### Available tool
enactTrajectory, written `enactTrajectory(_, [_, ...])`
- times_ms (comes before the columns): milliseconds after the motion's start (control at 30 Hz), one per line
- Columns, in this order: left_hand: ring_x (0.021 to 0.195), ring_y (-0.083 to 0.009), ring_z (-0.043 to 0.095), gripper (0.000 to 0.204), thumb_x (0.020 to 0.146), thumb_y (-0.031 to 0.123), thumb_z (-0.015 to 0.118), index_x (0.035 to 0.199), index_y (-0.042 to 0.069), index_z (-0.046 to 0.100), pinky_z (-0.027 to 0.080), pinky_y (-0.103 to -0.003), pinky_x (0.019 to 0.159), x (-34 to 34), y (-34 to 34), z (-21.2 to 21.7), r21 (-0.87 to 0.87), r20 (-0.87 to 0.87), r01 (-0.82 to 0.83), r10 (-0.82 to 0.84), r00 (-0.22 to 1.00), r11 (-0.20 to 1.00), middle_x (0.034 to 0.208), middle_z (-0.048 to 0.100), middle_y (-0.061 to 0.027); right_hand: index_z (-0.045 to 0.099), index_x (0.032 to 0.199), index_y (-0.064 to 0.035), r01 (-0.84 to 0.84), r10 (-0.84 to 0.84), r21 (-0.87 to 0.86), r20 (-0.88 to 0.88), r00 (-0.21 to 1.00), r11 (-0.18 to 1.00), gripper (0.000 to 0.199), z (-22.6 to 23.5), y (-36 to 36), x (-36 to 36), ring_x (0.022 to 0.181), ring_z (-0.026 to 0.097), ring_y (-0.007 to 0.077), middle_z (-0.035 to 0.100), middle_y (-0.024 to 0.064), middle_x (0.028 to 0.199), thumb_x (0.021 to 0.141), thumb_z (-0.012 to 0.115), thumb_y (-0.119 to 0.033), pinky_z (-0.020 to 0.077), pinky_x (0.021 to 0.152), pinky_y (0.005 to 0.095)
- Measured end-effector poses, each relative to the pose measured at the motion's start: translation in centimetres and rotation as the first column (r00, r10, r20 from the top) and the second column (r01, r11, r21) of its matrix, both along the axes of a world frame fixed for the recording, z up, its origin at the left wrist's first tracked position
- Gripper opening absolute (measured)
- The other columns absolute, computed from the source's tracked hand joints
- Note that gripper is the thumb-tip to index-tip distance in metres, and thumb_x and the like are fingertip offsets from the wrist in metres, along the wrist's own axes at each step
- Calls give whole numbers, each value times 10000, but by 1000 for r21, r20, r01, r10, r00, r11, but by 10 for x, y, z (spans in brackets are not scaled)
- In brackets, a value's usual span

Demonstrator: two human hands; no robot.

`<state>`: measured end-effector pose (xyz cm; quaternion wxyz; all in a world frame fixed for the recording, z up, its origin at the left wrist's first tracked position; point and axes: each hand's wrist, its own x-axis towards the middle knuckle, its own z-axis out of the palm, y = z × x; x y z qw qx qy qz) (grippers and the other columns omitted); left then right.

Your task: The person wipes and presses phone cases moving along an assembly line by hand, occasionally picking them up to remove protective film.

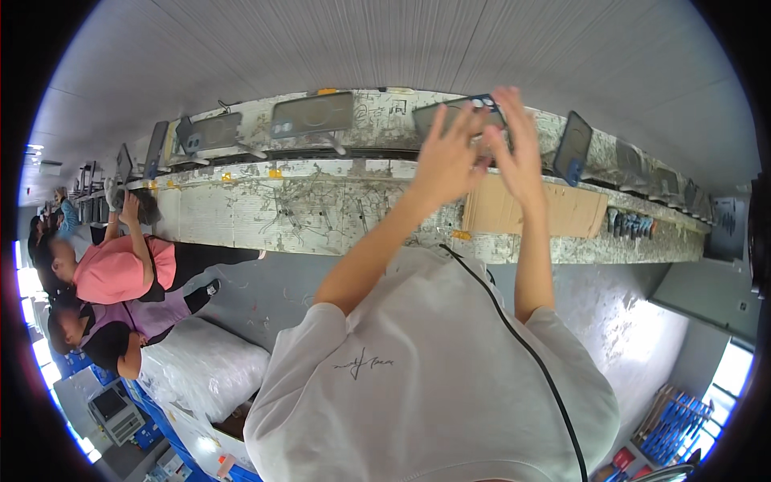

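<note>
A dark, translucent phone case (pixel 428 120) with a camera cutout at its upper right lies tilted at the far side of the bench line. In front of its right half, my left hand (pixel 450 161) has its fingers stretched out and apart. Beside it, at the case's right end, my right hand (pixel 518 149) is raised with its fingers extended. Both hands are slightly blurred, and they hide part of the case. Whether the fingertips touch it, I cannot tell. Another phone case (pixel 313 115) rests to the left, and one stands tilted (pixel 573 149) to the right.
The long, worn bench (pixel 313 213) carries a flat cardboard sheet (pixel 486 205) and a row of small dark-blue pieces (pixel 630 224). More cases (pixel 217 131) sit on holders along the track. At left, a co-worker in a pink shirt (pixel 120 269) reaches to the line.
</note>
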<state>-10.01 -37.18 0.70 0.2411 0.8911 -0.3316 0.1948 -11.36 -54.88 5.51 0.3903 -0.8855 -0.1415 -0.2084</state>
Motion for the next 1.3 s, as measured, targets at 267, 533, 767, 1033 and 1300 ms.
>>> enactTrajectory(267, [1543,-383,521,532,1024,195,693,1536,63,637,360,-579,1308,-115,34,-39,-375,-363,225,-366,857,899,1645,584,-164,662,1570,-266,-189,209,-266,48,977,945,551,-13,139,30,1641,379,450,469,98,1760,1072,722,-493,293,1319,676])
enactTrajectory(533, [1267,-389,711,336,904,18,820,1233,86,802,519,-501,1117,-52,145,-11,-455,83,-293,368,926,841,1306,783,-134,669,1571,-383,197,-149,-571,130,980,797,529,-73,96,35,1629,378,500,531,115,1719,1120,541,-629,96,1265,866])
enactTrajectory(767, [1571,-465,466,784,919,590,815,1482,58,694,251,-734,1286,23,103,-20,-180,33,-580,594,804,794,1610,572,-266,711,1531,-379,229,-257,-528,20,966,818,513,-62,-12,17,1666,347,449,523,61,1742,1087,611,-615,25,1300,826])
enactTrajectory(1033, [1666,-483,303,899,929,594,790,1594,29,575,77,-810,1299,2,12,-19,-241,-133,-387,365,922,890,1728,430,-290,786,1415,-156,94,-96,28,95,991,995,420,-5,9,4,1600,478,400,683,94,1575,1022,780,-306,252,1322,677])
enactTrajectory(1300, [1440,-398,613,415,1012,173,732,1417,85,736,463,-522,1207,-108,40,-50,-389,-526,106,-315,790,915,1567,643,-212,743,1494,-296,-329,378,-322,102,920,888,593,-29,140,55,1668,342,417,532,90,1720,953,847,-518,237,1354,689])
